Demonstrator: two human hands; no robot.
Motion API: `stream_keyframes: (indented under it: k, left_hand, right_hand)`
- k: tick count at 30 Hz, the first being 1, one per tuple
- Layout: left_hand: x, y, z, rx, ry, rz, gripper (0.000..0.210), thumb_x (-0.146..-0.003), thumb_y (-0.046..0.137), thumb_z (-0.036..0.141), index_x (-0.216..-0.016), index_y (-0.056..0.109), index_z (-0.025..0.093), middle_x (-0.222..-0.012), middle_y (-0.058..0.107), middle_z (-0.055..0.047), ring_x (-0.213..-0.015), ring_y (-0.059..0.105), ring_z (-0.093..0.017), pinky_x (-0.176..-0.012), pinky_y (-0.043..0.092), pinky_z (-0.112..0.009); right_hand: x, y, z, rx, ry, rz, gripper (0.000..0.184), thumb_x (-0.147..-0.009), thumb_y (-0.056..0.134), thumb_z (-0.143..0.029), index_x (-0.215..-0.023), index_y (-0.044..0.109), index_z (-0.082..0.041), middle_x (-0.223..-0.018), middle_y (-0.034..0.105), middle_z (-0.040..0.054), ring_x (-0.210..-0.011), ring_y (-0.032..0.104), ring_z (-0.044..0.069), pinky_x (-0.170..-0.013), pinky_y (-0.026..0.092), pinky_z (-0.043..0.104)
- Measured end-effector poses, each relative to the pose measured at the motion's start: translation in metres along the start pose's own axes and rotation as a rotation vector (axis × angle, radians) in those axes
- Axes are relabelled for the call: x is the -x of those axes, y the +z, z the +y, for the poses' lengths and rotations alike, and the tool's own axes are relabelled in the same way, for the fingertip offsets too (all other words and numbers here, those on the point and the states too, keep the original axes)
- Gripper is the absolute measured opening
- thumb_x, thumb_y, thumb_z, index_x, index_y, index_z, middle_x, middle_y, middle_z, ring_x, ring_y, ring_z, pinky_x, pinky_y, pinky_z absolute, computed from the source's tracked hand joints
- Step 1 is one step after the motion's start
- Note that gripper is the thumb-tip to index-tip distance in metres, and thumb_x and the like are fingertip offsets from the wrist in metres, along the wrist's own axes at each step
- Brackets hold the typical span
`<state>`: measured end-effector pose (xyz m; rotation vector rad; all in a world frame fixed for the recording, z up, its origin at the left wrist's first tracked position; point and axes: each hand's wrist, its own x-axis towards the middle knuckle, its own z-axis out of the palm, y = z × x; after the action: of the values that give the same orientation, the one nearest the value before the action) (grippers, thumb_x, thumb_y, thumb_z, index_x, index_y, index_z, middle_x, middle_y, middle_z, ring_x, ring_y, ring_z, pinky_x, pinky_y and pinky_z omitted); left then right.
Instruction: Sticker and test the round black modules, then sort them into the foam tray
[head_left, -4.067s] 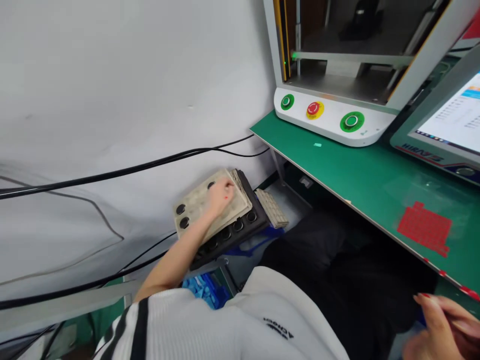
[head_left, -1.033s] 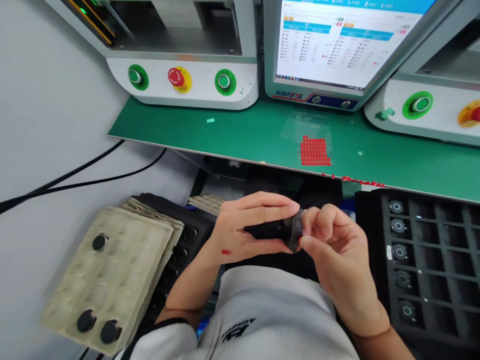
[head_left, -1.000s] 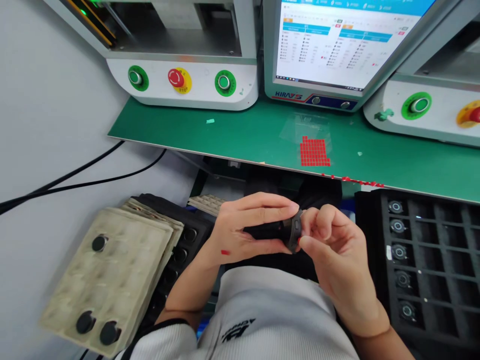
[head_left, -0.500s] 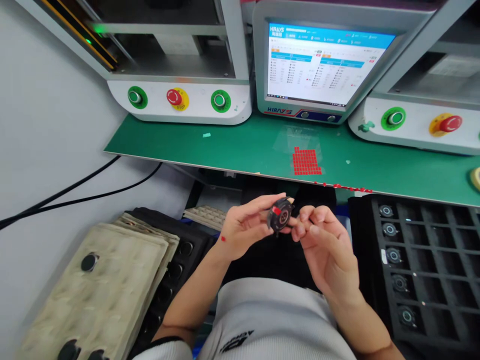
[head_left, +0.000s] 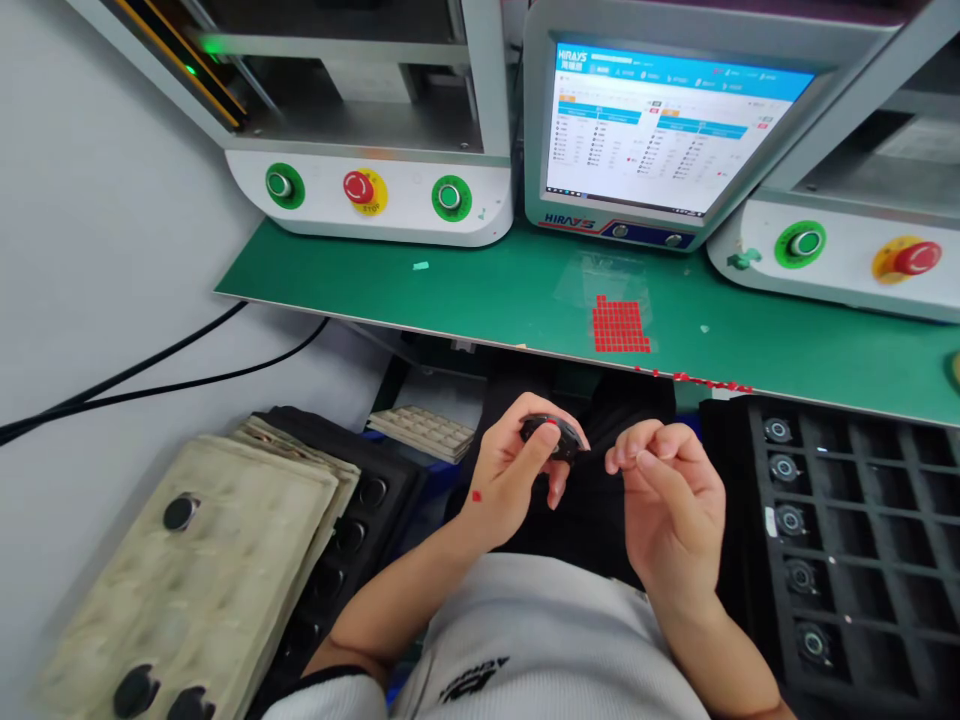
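- Left hand (head_left: 504, 485) and right hand (head_left: 679, 500): drawn apart since the preceding frame, where their fingers met; the round black device (head_left: 568, 440) has tipped flatter.
- Left hand state: gripping the device, thumb across it, fingers underneath. Device location: above the lap, short of the green bench (head_left: 337, 270).
- Right hand state: narrow, thumb tip near the bent fingers, just beside the device. Whether anything is pinched there cannot be told.
- Hazard, drop: the device has one-handed support only; a slack thumb could let it slide into the lap.
- Hazard, shifted marker: a red patch (head_left: 553, 424) shows at the thumb; sideways thumb pressure could displace or lift it.
- Hazard, stray adhesion: another red piece (head_left: 477, 496) sits on the left hand, near the wrist; brushing it could transfer it, assuming it is adhesive.
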<state>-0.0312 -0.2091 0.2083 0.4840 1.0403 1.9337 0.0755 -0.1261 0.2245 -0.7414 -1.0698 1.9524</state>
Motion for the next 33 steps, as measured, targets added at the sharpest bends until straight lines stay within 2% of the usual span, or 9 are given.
stream_keyframes:
  k: [4, 7, 11, 14, 17, 20, 25, 29, 33]
  left_hand:
    - [0.005, 0.004, -0.003, -0.161, 0.123, 0.024, 0.019, -0.097, 0.056, 0.034, -0.095, 0.06, 0.016, -0.085, 0.064, -0.001, -0.045, 0.051, -0.003, -0.04, 0.04, -0.015]
    - [0.007, 0.008, -0.001, -0.331, 0.173, 0.025, 0.019, -0.098, 0.052, 0.034, -0.098, 0.059, 0.017, -0.07, 0.059, 0.002, -0.048, 0.05, -0.005, -0.045, 0.041, -0.017]
    - [0.009, 0.011, 0.003, -0.555, 0.234, -0.019, 0.019, -0.1, 0.048, 0.034, -0.101, 0.059, 0.019, -0.064, 0.054, 0.004, -0.051, 0.049, -0.008, -0.049, 0.042, -0.019]
    - [0.008, 0.012, 0.006, -0.691, 0.323, -0.03, 0.017, -0.1, 0.047, 0.03, -0.103, 0.059, 0.019, -0.079, 0.064, -0.001, -0.061, 0.057, -0.009, -0.059, 0.048, -0.022]
    - [0.006, 0.013, 0.009, -0.795, 0.408, -0.061, 0.015, -0.099, 0.045, 0.026, -0.106, 0.058, 0.02, -0.093, 0.07, -0.004, -0.078, 0.066, -0.013, -0.072, 0.053, -0.026]
    - [0.005, 0.013, 0.011, -0.912, 0.478, -0.103, 0.016, -0.099, 0.045, 0.025, -0.109, 0.056, 0.02, -0.097, 0.071, -0.005, -0.084, 0.068, -0.015, -0.075, 0.055, -0.026]
    - [0.003, 0.016, 0.011, -1.057, 0.619, -0.137, 0.02, -0.098, 0.044, 0.022, -0.115, 0.054, 0.018, -0.102, 0.072, -0.009, -0.093, 0.071, -0.017, -0.079, 0.057, -0.025]
    - [-0.003, 0.011, 0.006, -1.07, 0.661, -0.156, 0.023, -0.097, 0.045, 0.021, -0.118, 0.055, 0.019, -0.108, 0.073, -0.01, -0.1, 0.071, -0.019, -0.083, 0.057, -0.027]
    - [-0.002, 0.003, 0.002, -1.144, 0.657, -0.146, 0.024, -0.096, 0.044, 0.021, -0.115, 0.058, 0.022, -0.101, 0.075, -0.006, -0.09, 0.073, -0.018, -0.077, 0.058, -0.025]
  right_hand:
    - [0.003, 0.004, 0.001, 0.111, -0.096, -0.034, 0.01, -0.083, 0.068, -0.015, -0.081, 0.062, -0.023, -0.086, 0.065, 0.0005, -0.084, 0.063, 0.014, -0.079, 0.051, 0.028]
    - [0.003, 0.01, 0.0, 0.141, -0.021, -0.128, 0.012, -0.086, 0.068, -0.021, -0.097, 0.067, -0.025, -0.108, 0.069, 0.0042, -0.105, 0.064, 0.018, -0.088, 0.054, 0.033]
    - [0.002, 0.018, -0.001, 0.115, 0.129, -0.234, 0.023, -0.089, 0.065, -0.028, -0.111, 0.07, -0.027, -0.12, 0.07, 0.0053, -0.106, 0.066, 0.019, -0.077, 0.057, 0.029]
    - [0.001, 0.02, -0.002, 0.082, 0.19, -0.247, 0.023, -0.089, 0.062, -0.028, -0.11, 0.071, -0.026, -0.121, 0.071, 0.005, -0.1, 0.068, 0.018, -0.077, 0.057, 0.029]
    - [0.001, 0.022, -0.002, 0.03, 0.173, -0.228, 0.02, -0.086, 0.062, -0.025, -0.103, 0.073, -0.026, -0.116, 0.073, 0.0038, -0.104, 0.068, 0.019, -0.087, 0.056, 0.033]
    - [0.001, 0.026, 0.0, -0.009, 0.136, -0.195, 0.018, -0.082, 0.063, -0.02, -0.095, 0.074, -0.026, -0.108, 0.074, 0.0021, -0.105, 0.067, 0.02, -0.092, 0.054, 0.035]
    - [0.007, 0.032, 0.002, -0.038, 0.105, -0.068, 0.016, -0.078, 0.058, -0.022, -0.086, 0.072, -0.025, -0.099, 0.073, 0.0021, -0.094, 0.067, 0.019, -0.087, 0.054, 0.037]
    - [0.006, 0.033, 0.007, -0.048, 0.121, -0.023, 0.012, -0.078, 0.059, -0.027, -0.083, 0.07, -0.025, -0.097, 0.072, 0.0025, -0.089, 0.066, 0.019, -0.084, 0.053, 0.036]
    - [0.005, 0.04, 0.016, -0.11, 0.134, 0.047, 0.012, -0.072, 0.064, -0.031, -0.079, 0.07, -0.023, -0.094, 0.072, 0.0033, -0.084, 0.065, 0.019, -0.077, 0.053, 0.032]
